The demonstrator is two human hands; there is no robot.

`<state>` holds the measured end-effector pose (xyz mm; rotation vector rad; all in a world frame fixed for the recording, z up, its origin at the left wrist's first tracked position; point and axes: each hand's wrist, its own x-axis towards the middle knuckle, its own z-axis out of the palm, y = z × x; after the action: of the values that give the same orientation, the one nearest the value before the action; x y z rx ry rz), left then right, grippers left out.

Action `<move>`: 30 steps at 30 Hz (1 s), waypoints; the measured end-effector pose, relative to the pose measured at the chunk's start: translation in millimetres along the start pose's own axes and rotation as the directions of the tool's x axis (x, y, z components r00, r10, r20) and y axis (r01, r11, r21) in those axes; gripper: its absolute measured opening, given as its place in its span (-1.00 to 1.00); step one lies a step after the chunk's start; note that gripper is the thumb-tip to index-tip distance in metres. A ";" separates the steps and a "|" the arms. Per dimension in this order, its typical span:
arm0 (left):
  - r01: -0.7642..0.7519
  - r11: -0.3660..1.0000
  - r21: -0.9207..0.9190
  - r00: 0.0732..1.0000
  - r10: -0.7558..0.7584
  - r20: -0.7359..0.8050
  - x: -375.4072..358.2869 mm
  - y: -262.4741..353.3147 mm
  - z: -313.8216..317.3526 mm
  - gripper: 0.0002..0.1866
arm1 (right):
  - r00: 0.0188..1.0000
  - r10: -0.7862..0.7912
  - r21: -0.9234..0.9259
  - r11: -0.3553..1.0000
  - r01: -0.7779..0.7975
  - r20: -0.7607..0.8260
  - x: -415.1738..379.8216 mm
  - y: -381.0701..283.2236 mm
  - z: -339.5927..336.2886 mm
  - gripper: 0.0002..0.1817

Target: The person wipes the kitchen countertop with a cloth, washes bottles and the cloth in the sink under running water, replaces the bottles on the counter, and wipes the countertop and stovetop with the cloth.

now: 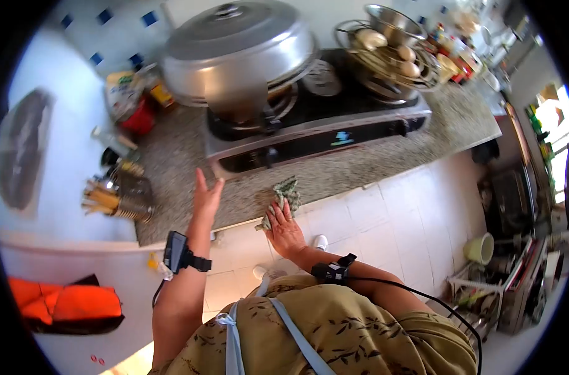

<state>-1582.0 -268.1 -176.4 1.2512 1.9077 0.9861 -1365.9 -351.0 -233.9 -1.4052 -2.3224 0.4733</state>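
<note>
Item: cloth (286, 194) on granite counter (359, 165), just before the stove (316, 134) | right hand (283, 228) flat on its near end, pressing, not clenched | cloth's length runs away toward stove | left hand (206, 199) open, empty, just beside.

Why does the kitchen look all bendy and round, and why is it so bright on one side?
In the head view, a wide fisheye lens curves the counter and stove, with black corners around the picture; the window at far right is glaringly washed out; the big pot lid shows soft shine; the right hand on the cloth and the raised left hand look fairly sharp.
</note>
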 end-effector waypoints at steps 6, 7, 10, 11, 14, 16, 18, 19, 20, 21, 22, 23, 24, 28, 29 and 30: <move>0.048 0.991 0.128 0.997 -0.056 0.056 -49.3 -62.8 -76.2 -0.29 | 0.995 -0.018 0.005 1.000 0.018 0.102 46.1 -85.6 30.9 -0.45; 0.020 0.991 0.133 0.998 -0.027 0.053 -56.0 -78.8 -87.9 -0.30 | 0.977 -0.023 -0.002 1.000 0.024 0.212 56.8 -102.8 22.4 -0.46; -0.041 0.981 0.189 0.999 0.037 0.027 -73.0 -111.1 -119.7 -0.34 | 0.957 -0.118 -0.067 0.988 0.140 0.264 72.0 -125.1 35.9 -0.46; -0.083 0.971 0.223 0.996 0.078 0.032 -79.8 -120.0 -127.6 -0.34 | 0.954 -0.167 -0.121 0.972 0.202 0.249 71.7 -121.5 45.7 -0.44; -0.162 0.958 0.238 0.987 0.155 0.049 -95.1 -140.2 -147.5 -0.33 | 0.938 -0.236 -0.192 0.938 0.288 0.254 65.8 -119.9 58.4 -0.38; -0.210 0.950 0.232 0.977 0.197 0.076 -99.3 -155.3 -153.2 -0.34 | 0.934 -0.183 -0.226 0.939 0.258 0.305 69.9 -121.6 68.0 -0.34; -0.194 0.943 0.269 0.981 0.180 0.079 -97.9 -166.7 -155.6 -0.35 | 0.937 -0.199 -0.244 0.931 0.272 0.286 85.1 -127.1 76.9 -0.33; -0.210 0.949 0.236 0.976 0.191 0.100 -96.5 -169.2 -155.3 -0.36 | 0.952 -0.161 -0.261 0.938 0.230 0.260 96.1 -131.3 80.0 -0.32; -0.225 0.953 0.203 0.972 0.203 0.122 -94.7 -170.8 -154.0 -0.37 | 0.964 -0.124 -0.276 0.942 0.188 0.234 108.6 -134.4 82.6 -0.32; -0.211 0.959 0.191 0.973 0.188 0.133 -93.2 -171.7 -155.0 -0.38 | 0.964 -0.130 -0.274 0.942 0.193 0.232 124.1 -137.6 88.8 -0.32; -0.222 0.950 0.219 0.972 0.199 0.123 -92.4 -169.1 -155.2 -0.41 | 0.982 -0.074 -0.302 0.945 0.124 0.173 142.4 -138.7 96.2 -0.32; -0.205 0.955 0.214 0.975 0.180 0.132 -89.9 -166.2 -154.3 -0.43 | 0.993 -0.018 -0.325 0.944 0.054 0.113 162.0 -137.7 103.1 -0.32; -0.188 0.959 0.213 0.976 0.158 0.148 -87.6 -163.1 -156.5 -0.44 | 0.994 -0.017 -0.318 0.947 0.052 0.111 181.6 -137.1 109.6 -0.32; -0.285 0.935 0.210 0.948 0.243 0.203 -69.2 -156.8 -167.0 -0.46 | 0.980 0.188 -0.255 0.952 -0.167 0.060 269.7 -138.8 114.3 -0.32; -0.274 0.946 0.176 0.952 0.240 0.192 -64.9 -150.2 -171.2 -0.47 | 0.960 0.271 -0.267 0.932 -0.244 0.068 294.9 -140.0 110.9 -0.31; -0.263 0.954 0.141 0.954 0.235 0.187 -60.8 -144.5 -175.2 -0.48 | 0.931 0.357 -0.280 0.904 -0.324 0.076 317.1 -138.6 109.0 -0.31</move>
<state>-1771.3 -404.8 -203.6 1.6509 1.7576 0.8279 -1659.5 -138.6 -216.2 -1.9831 -2.3063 0.3657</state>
